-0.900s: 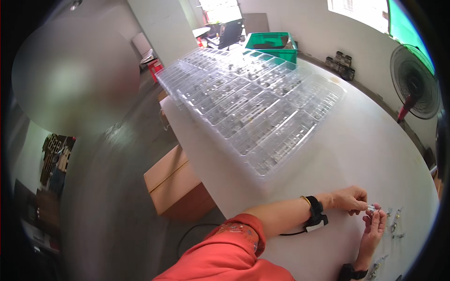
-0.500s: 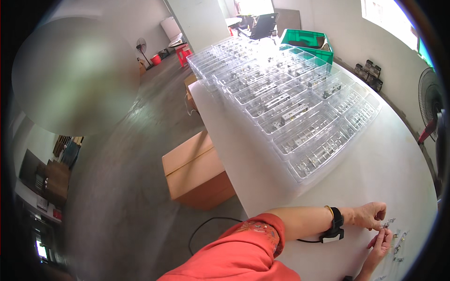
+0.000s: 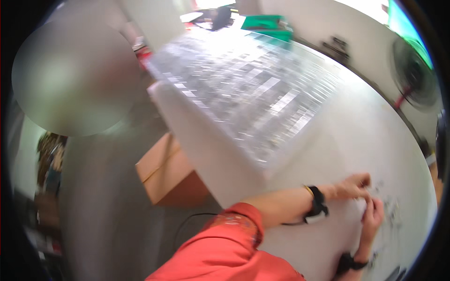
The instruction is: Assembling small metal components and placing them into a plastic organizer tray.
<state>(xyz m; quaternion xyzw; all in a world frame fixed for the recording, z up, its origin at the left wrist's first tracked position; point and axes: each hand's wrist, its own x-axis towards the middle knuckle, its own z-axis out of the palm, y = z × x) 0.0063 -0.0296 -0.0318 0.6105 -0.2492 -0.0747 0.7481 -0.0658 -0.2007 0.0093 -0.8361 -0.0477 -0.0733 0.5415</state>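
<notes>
My left hand (image 3: 350, 187) reaches over the right part of the white table (image 3: 300, 234), its fingers bent toward the other hand. Just below it, my right hand (image 3: 372, 218) comes up from the lower edge, fingers pressed together. The fingertips of both meet or nearly meet. Whatever lies between them is too small and smeared by motion to make out. Right beside the hands, several small shiny metal parts (image 3: 393, 213) are scattered on the table, also blurred. A black band is on each wrist.
Clear plastic compartment trays (image 3: 262, 89) holding metal pieces cover the table's far left part. A cardboard box (image 3: 173, 180) stands on the floor to the left. Behind the trays is a green crate (image 3: 269, 25). A fan (image 3: 412, 70) stands at the right.
The view has swung, so trays, box and fan appear farther left and higher, now blurred. Both hands stay close together; more of the right forearm and its wristband shows.
</notes>
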